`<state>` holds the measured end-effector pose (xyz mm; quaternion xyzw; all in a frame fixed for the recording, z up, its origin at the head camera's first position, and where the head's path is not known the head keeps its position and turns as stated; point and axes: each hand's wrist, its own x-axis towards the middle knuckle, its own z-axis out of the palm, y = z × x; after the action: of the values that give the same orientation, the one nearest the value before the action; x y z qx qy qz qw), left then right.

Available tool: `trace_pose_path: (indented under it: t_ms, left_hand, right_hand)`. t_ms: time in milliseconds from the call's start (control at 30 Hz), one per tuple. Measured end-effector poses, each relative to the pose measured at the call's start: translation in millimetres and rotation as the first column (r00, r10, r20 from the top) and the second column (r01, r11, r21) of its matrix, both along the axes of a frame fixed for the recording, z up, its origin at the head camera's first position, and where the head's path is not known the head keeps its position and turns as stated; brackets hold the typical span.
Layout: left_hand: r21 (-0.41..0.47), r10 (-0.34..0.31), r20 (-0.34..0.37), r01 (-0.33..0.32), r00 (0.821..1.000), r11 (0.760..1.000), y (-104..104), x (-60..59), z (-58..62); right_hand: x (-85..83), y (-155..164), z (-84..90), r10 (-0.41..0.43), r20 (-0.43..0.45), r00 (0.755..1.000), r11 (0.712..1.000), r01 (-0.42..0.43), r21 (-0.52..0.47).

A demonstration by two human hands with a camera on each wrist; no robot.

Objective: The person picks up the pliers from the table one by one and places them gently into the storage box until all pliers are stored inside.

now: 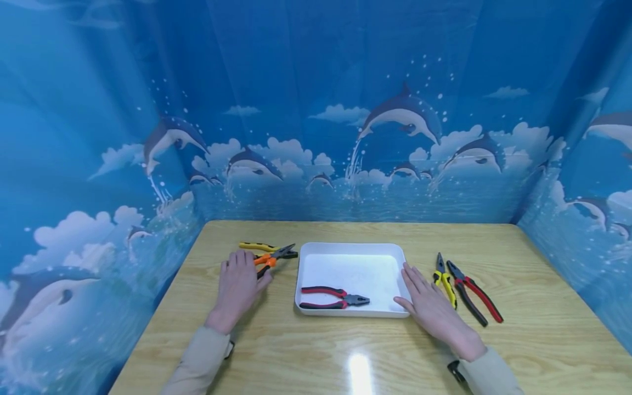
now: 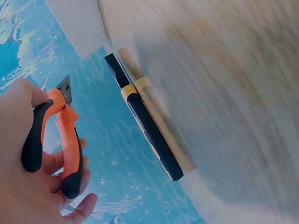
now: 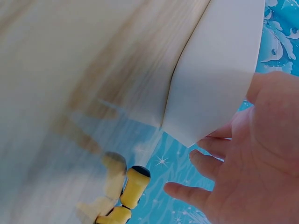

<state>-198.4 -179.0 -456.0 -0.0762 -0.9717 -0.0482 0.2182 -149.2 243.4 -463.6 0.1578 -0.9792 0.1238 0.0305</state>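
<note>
My left hand [image 1: 238,282] grips a pair of orange and black pliers [image 2: 70,135] by the handles, left of the white tray [image 1: 353,247]. Its grey jaws point up and right in the head view. Behind it lies a pair of yellow and black pliers [image 2: 152,133], flat on the table and partly covered in the head view. My right hand [image 1: 434,310] rests at the tray's right rim, fingers extended. Inside the tray, near its front, are red and black pliers [image 1: 323,298] with the nose to the right.
Right of my right hand lie yellow and black long-nose pliers [image 1: 446,282], with red and black pliers [image 1: 476,293] beside them. The wooden table [image 1: 296,356] ends at a blue dolphin-print curtain [image 1: 316,109] behind and along both sides.
</note>
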Motion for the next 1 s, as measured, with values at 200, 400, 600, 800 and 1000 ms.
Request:
trace_pose_path:
  t_ms: [200, 400, 600, 800, 1000]
  left_hand:
    - [-0.014, 0.003, 0.039, -0.002, 0.999, 1.0, 4, 2.5, 5.7]
    - [-0.016, -0.001, 0.08, 0.002, 0.997, 1.0, 12, 3.7, 13.0]
    - [-0.026, -0.019, 0.09, 0.021, 0.996, 0.999, 25, 0.0, 17.8]
    - [-0.041, -0.041, 0.121, 0.046, 0.992, 0.998, 42, -2.6, 21.2]
    - [-0.062, -0.08, 0.111, 0.087, 0.991, 0.994, 61, -6.5, 21.7]
  right_hand:
    - [-0.7, 1, -2.1, 0.002, -0.002, 1.0, 1.0, -0.002, -0.008]
    - [-0.9, 2, -4.2, 0.007, -0.008, 1.0, 1.0, -0.007, -0.005]
    - [-0.8, 1, -3.8, 0.004, -0.008, 1.0, 1.0, -0.004, -0.003]
    - [-0.6, 1, -2.7, -0.004, 0.011, 1.0, 1.0, 0.004, 0.0]
    - [-0.5, 0, -2.1, -0.004, 0.014, 1.0, 1.0, 0.004, 0.0]
